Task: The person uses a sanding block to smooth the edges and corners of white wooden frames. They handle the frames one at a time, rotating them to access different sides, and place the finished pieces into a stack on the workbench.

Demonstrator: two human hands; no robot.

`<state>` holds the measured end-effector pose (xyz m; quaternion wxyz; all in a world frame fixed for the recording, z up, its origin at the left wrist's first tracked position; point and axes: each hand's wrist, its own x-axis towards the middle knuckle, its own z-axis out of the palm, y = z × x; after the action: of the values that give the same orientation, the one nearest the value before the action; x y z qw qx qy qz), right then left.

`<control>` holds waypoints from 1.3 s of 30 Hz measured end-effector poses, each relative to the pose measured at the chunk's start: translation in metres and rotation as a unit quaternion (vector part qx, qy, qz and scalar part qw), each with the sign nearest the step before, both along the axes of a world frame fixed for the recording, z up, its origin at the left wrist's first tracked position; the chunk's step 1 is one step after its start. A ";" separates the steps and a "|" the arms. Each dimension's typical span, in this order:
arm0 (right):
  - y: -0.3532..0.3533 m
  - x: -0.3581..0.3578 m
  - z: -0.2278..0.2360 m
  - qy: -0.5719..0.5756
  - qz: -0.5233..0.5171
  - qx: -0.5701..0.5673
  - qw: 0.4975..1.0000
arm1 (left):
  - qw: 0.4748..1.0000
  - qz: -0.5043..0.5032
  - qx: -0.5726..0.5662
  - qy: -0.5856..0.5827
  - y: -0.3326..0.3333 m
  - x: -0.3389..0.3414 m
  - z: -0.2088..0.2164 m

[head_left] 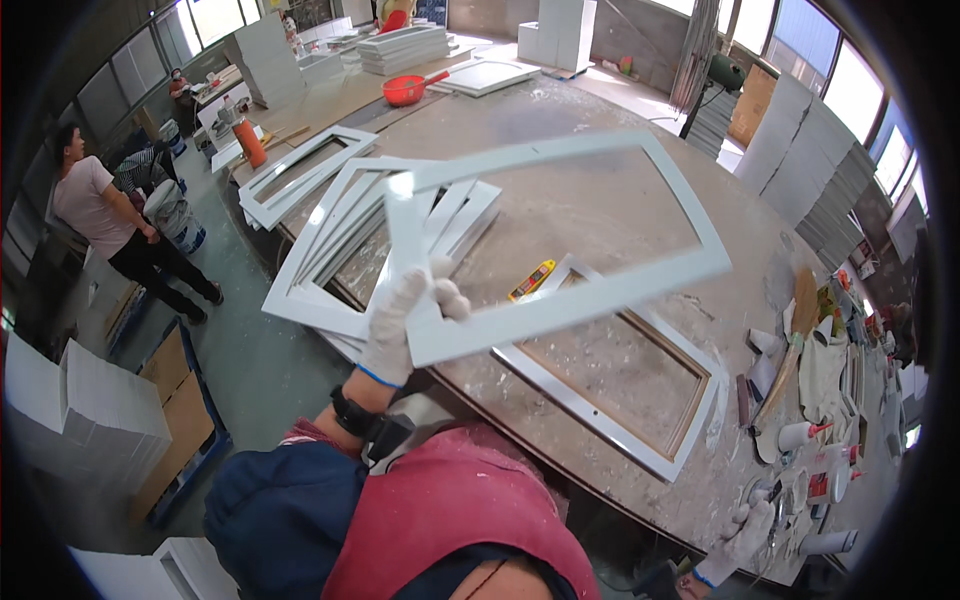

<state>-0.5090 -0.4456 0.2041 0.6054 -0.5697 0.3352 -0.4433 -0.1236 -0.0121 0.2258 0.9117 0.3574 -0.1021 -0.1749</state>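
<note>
My left hand (400,325), in a white glove, is closed round the near left corner of a white rectangular frame (560,300). The frame is tilted and raised above the table, with a wide opening through it. Beneath it on the table lies another frame (625,435), white with a brown inner edge. A yellow marker-like tool (531,281) rests beside that one. At the table's lower right edge my right hand (742,545), also gloved, is among small tools and bottles. Its fingers look curled, but what they hold is too small to make out.
Several white frames (330,240) are stacked at the table's left. A red strainer (404,91) sits farther back. White bottles (798,434), brushes and cloths crowd the right edge. A person (105,205) stands left of the table, near stacked white panels (110,420).
</note>
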 end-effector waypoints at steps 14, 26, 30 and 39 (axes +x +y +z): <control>0.040 0.082 0.001 -0.013 0.120 0.091 0.989 | 0.926 0.355 -0.087 0.092 0.110 0.043 -0.085; 0.011 0.038 -0.102 0.201 -0.056 -0.097 0.973 | 0.526 0.216 0.817 -0.096 0.127 0.006 -0.015; 0.020 0.034 -0.121 0.261 -0.049 -0.161 0.950 | 0.679 0.117 0.655 -0.311 -0.019 -0.005 0.009; 0.088 0.067 -0.109 0.299 -0.054 -0.104 0.947 | 0.462 -0.176 0.454 -0.742 -0.198 -0.070 -0.098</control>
<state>-0.4422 -0.3578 0.0953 0.3898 -0.7169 0.4831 -0.3174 -0.1932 -0.2105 0.1274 0.1523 0.6902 -0.7070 -0.0225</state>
